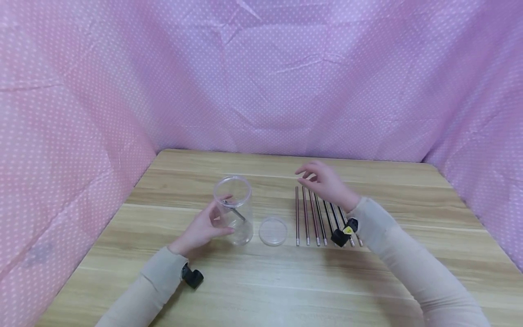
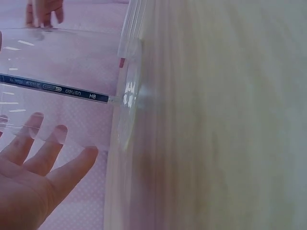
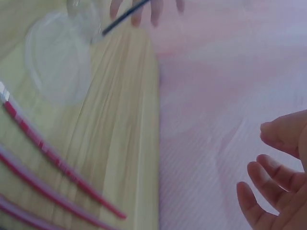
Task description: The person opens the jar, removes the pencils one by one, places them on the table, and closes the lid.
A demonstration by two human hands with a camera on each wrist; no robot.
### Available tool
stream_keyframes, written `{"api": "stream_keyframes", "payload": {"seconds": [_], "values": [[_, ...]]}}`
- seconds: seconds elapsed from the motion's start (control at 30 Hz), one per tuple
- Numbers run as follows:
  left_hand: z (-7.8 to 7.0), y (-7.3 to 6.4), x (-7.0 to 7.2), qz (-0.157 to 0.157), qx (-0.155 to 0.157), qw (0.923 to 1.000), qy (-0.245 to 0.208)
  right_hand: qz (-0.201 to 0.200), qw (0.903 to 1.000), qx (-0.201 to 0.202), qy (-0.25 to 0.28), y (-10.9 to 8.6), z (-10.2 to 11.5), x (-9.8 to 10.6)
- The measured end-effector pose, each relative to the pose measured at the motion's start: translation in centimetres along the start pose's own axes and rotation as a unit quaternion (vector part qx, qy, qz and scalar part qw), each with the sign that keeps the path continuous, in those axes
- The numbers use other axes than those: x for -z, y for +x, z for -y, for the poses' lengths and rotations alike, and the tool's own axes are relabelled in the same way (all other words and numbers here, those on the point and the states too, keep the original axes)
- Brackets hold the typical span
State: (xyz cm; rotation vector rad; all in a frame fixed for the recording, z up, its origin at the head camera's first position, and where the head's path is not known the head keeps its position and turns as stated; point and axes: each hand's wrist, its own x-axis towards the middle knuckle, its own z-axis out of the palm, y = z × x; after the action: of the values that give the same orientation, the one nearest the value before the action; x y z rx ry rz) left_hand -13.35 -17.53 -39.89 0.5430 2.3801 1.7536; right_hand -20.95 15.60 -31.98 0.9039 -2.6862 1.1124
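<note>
My left hand [image 1: 201, 230] holds a tall clear plastic jar [image 1: 244, 232] standing on the table, thumb in front and fingers around the far side. Inside the jar leans one dark pencil [image 2: 57, 88], marked HB in the left wrist view. Beside the jar lies a round clear lid [image 1: 273, 231]. To its right, a row of several pencils lies side by side: red ones [image 1: 306, 215] at the left, dark ones [image 1: 320, 218] further right. Above the row's far ends hovers my right hand [image 1: 327, 184], fingers loosely bent and holding nothing. Its forearm and wrist camera cover part of the row.
The wood-grain table [image 1: 261, 281] has its far edge behind the jar and pencils. Pink dotted cloth [image 1: 278, 91] hangs behind and on both sides. A black wrist camera [image 1: 192, 277] sits on the left sleeve, close to the tabletop.
</note>
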Motion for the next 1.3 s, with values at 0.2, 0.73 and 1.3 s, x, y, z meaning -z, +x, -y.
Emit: {"api": "stream_keyframes", "payload": {"seconds": [0.2,0.73,1.3], "values": [[-0.1,-0.1,-0.1,0.002,0.006,0.9999,-0.011,-0.018,0.9956,0.088,0.026,0.0,2.9,-0.8],[-0.1,0.1,-0.1,0.017,0.002,0.9998,-0.009,0.045,0.9367,0.333,-0.1,1.2,9.2,-3.5],[0.2,-0.1,0.2,0.022,0.025,0.9992,-0.019,0.103,0.8935,0.415,-0.136,2.5,9.6,-5.8]]}}
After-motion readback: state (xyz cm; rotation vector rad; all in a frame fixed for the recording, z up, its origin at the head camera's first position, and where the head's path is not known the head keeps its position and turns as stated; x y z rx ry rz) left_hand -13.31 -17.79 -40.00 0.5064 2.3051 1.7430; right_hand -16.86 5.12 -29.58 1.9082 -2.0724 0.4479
